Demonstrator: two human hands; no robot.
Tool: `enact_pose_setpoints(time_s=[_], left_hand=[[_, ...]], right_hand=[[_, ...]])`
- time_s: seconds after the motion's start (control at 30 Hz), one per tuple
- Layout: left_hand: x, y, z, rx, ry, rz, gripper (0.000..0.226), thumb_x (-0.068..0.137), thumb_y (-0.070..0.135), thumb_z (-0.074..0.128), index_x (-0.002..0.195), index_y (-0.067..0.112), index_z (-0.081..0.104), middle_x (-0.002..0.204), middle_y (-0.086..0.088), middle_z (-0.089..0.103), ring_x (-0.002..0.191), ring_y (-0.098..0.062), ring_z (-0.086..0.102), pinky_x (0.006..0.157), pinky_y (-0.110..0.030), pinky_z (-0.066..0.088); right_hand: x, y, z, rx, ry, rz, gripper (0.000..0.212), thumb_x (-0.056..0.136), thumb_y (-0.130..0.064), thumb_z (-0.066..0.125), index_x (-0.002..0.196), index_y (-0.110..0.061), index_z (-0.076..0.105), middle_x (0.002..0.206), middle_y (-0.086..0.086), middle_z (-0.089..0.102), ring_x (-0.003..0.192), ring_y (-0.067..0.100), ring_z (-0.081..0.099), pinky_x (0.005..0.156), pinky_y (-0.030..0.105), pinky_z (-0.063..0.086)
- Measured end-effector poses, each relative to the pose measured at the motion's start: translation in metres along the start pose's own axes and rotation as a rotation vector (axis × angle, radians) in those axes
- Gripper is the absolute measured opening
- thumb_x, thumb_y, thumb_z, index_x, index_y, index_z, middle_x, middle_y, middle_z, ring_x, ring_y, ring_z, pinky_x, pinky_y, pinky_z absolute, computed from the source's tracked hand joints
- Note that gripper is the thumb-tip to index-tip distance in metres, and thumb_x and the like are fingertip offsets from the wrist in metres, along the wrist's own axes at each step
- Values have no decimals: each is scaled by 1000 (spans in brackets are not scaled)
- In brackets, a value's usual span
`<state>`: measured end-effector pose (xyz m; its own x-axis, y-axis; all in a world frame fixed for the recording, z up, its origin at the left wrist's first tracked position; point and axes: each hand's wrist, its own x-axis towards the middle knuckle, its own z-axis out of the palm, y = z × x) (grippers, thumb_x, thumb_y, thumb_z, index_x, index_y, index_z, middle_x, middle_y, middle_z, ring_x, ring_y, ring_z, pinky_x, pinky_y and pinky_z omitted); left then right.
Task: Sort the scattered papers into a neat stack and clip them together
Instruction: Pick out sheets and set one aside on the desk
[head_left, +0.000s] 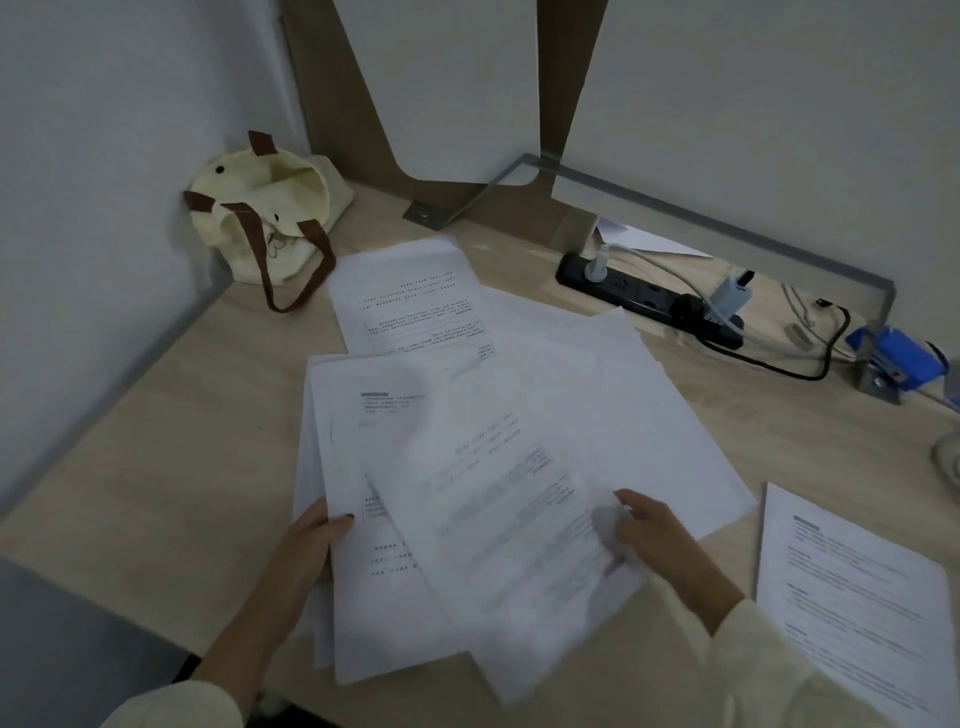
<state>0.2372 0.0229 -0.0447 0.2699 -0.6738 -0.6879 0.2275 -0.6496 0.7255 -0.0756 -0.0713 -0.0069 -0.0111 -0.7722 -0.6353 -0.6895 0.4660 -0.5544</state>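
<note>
Several white printed papers lie overlapping across the middle of the wooden desk. My left hand grips the left edge of a small stack of sheets near the front edge, thumb on top. My right hand holds a tilted printed sheet that lies over that stack and looks blurred. Another printed sheet lies farther back, and blank-looking sheets spread to the right. One separate printed page rests at the front right. I see no clip.
A cream tote bag with brown handles sits in the back left corner against the wall. A black power strip with plugs and cables runs along the back right. A blue object sits by the metal rail at the far right.
</note>
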Motion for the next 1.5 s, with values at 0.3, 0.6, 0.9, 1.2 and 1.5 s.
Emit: enact_pose_setpoints(time_s=[0.3, 0.6, 0.9, 1.2, 1.5], left_hand=[[3, 16, -10, 72, 32, 10, 29, 92, 5, 41, 107, 25, 55, 94, 4, 63, 83, -15, 59, 64, -28, 44], [-8, 27, 13, 83, -17, 96, 19, 87, 29, 57, 105, 29, 53, 95, 15, 60, 82, 2, 54, 65, -19, 44], [5, 9, 3, 222, 152, 163, 11, 92, 13, 50, 100, 20, 53, 90, 15, 57, 86, -9, 56, 63, -15, 37], [15, 2, -30, 165, 400, 185, 11, 96, 13, 41, 91, 15, 50, 83, 3, 53, 78, -16, 52, 63, -22, 39], [16, 7, -31, 167, 413, 158, 16, 95, 11, 40, 107, 10, 50, 96, -7, 59, 90, -26, 56, 80, -36, 42]], right_hand=[[30, -81, -8, -1112, 255, -457, 37, 90, -8, 35, 120, -19, 53, 115, 7, 59, 109, 25, 52, 92, 35, 37], [35, -157, 106, -946, 335, -1148, 36, 39, -3, 72, 72, -16, 70, 63, 2, 63, 60, 20, 60, 62, 24, 48], [59, -162, 105, -347, 281, -768, 40, 88, -11, 52, 128, -11, 50, 132, 14, 48, 121, 29, 43, 104, 36, 37], [110, -122, 59, -377, 304, -85, 63, 81, -36, 65, 127, -2, 40, 131, 20, 41, 123, 37, 39, 98, 44, 38], [114, -115, 56, 16, 199, -74, 17, 88, -12, 50, 102, -3, 54, 97, 19, 66, 77, 30, 61, 69, 36, 52]])
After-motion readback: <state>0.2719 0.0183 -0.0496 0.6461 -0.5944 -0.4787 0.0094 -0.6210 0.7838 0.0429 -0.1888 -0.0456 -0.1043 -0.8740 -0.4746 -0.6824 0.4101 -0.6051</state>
